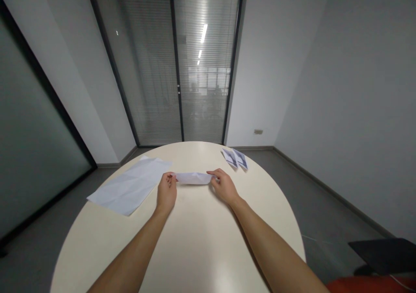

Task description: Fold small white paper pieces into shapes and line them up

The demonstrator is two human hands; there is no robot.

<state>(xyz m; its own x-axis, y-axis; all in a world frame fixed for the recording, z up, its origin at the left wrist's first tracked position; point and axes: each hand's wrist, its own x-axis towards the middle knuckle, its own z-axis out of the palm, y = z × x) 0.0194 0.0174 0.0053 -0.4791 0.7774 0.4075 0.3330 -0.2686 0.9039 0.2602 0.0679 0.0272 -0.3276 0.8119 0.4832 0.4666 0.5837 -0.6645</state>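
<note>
A narrow folded strip of white paper (pixel 193 178) stretches sideways between my hands, low over the table. My left hand (pixel 167 191) pinches its left end between thumb and fingers. At the other end, my right hand (pixel 223 185) grips the paper, thumb below and index finger along the top edge. To the left, close to my left hand, lie large creased white paper sheets (pixel 130 187). Beyond my right hand are two small folded paper pieces (pixel 234 159) with darker shaded faces, side by side.
The round cream table (pixel 191 241) carries all the papers. Past its far edge stands a glass door (pixel 204 80) with blinds in a black frame. At the lower right are a dark flat object (pixel 386 255) and something red (pixel 367 285) beside the table.
</note>
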